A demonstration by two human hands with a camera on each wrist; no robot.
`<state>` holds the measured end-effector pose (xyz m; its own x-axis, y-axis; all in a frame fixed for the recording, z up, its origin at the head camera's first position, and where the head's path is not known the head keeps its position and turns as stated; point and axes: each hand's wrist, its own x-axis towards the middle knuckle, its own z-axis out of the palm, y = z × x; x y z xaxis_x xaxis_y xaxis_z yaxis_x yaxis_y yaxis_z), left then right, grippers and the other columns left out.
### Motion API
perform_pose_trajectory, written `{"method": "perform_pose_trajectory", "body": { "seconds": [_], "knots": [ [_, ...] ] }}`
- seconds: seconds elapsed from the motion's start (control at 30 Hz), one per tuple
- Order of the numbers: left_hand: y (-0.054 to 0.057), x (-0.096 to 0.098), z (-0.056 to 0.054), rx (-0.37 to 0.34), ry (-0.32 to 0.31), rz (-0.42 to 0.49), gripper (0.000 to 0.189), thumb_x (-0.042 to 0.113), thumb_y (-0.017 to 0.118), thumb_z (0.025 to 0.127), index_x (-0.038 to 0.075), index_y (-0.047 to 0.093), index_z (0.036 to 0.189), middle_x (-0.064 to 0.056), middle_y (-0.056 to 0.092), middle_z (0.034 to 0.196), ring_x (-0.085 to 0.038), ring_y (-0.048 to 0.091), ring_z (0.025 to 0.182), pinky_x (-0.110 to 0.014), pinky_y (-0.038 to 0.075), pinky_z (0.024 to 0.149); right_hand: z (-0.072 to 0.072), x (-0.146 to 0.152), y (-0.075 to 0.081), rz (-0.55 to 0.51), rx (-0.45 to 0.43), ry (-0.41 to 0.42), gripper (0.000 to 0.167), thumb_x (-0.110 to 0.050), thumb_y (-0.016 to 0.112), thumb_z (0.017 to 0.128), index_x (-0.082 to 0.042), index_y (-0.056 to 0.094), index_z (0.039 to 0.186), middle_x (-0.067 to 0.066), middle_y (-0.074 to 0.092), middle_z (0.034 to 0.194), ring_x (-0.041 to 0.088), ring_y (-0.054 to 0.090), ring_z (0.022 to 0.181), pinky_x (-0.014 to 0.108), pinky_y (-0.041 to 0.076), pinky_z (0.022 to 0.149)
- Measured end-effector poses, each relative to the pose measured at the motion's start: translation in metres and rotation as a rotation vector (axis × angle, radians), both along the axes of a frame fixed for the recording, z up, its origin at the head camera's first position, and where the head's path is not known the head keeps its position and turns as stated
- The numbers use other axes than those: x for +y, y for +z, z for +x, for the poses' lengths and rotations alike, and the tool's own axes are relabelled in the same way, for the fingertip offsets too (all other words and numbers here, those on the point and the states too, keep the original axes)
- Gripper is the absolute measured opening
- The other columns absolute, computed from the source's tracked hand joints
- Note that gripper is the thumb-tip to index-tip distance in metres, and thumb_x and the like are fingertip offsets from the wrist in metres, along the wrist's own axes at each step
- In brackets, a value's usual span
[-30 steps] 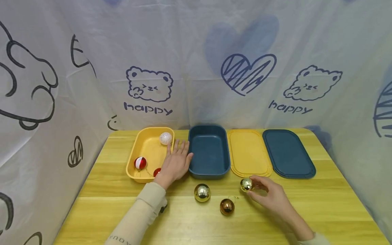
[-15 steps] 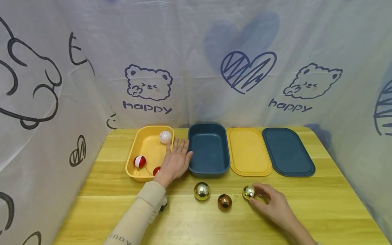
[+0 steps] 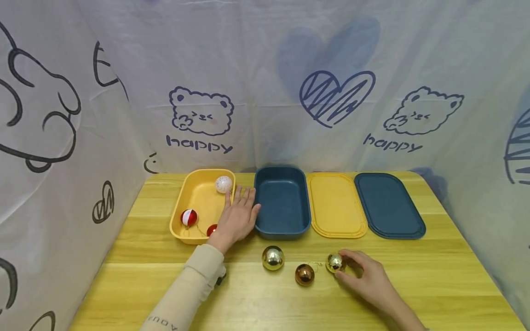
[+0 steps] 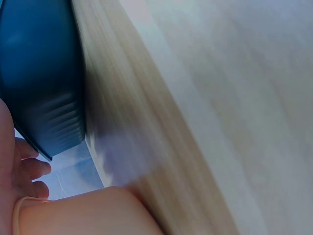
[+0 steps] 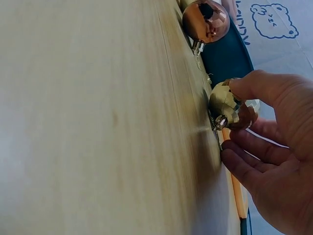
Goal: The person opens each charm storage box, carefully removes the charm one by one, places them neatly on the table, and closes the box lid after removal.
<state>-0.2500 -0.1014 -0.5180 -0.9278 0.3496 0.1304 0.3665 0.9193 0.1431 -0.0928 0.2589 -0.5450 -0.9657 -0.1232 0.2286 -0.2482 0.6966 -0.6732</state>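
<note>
My right hand pinches a gold faceted Christmas bauble between thumb and fingers, low over the wooden table. In the right wrist view the bauble's metal cap points toward the tabletop side. A copper-coloured bauble with a gold string lies just left of it, and a larger shiny gold bauble sits farther left. My left hand lies with straight fingers over the right rim of the yellow box, its thumb by the blue box. Its palm is hidden from above.
Inside the yellow box are a white speckled bauble, a red-and-white bauble and a partly covered red one. A yellow lid and a blue lid lie right of the blue box. A printed curtain stands behind.
My right hand has brought the gold faceted bauble a little toward the table's near side. The copper bauble has shifted slightly. My left hand has stayed in place.
</note>
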Motion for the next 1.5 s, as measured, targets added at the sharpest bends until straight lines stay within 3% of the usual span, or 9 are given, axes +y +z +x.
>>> {"method": "perform_pose_trajectory", "body": {
  "seconds": [0.37,0.73,1.13,1.37,1.5],
  "knots": [
    [-0.001,0.001,0.003,0.021,-0.002,0.003,0.062,0.042,0.031,0.115,0.007,0.031,0.166,-0.016,0.035,0.17,-0.04,0.023,0.162,-0.063,0.01,0.132,0.0,0.001,-0.002,-0.002,-0.017,0.002,0.049,-0.024,0.091,0.085,-0.013,0.074,0.129,-0.008,0.076,0.115,0.005,0.07,0.104,0.033,0.059,0.095],
    [-0.001,0.002,0.004,0.008,0.005,0.011,0.062,0.043,0.03,0.115,0.008,0.03,0.167,-0.015,0.034,0.171,-0.039,0.02,0.163,-0.063,0.009,0.132,0.001,0.002,-0.005,-0.056,-0.026,0.023,0.052,-0.02,0.091,0.084,-0.007,0.072,0.13,0.0,0.076,0.116,0.002,0.069,0.103,0.025,0.06,0.093],
    [0.0,0.002,0.005,-0.001,0.011,0.015,0.062,0.043,0.029,0.116,0.008,0.03,0.167,-0.015,0.033,0.172,-0.038,0.017,0.164,-0.063,0.009,0.132,-0.001,0.004,-0.003,-0.083,-0.067,0.039,0.052,-0.024,0.089,0.086,-0.008,0.07,0.132,-0.002,0.074,0.118,0.007,0.07,0.106,0.03,0.062,0.094],
    [0.0,0.002,0.004,-0.008,0.011,0.017,0.063,0.044,0.029,0.115,0.009,0.029,0.167,-0.015,0.032,0.172,-0.037,0.015,0.164,-0.064,0.009,0.132,-0.006,0.005,0.007,-0.159,-0.183,0.013,0.053,-0.036,0.078,0.096,-0.007,0.066,0.139,0.007,0.073,0.13,0.025,0.07,0.116,0.033,0.06,0.097],
    [0.001,0.002,0.004,-0.01,0.009,0.015,0.063,0.045,0.028,0.115,0.009,0.029,0.167,-0.015,0.032,0.172,-0.037,0.015,0.164,-0.064,0.008,0.132,-0.011,0.002,0.014,-0.158,-0.159,0.034,0.051,-0.032,0.076,0.099,-0.005,0.065,0.14,0.013,0.072,0.132,0.03,0.07,0.116,0.035,0.06,0.097]
  ]
}}
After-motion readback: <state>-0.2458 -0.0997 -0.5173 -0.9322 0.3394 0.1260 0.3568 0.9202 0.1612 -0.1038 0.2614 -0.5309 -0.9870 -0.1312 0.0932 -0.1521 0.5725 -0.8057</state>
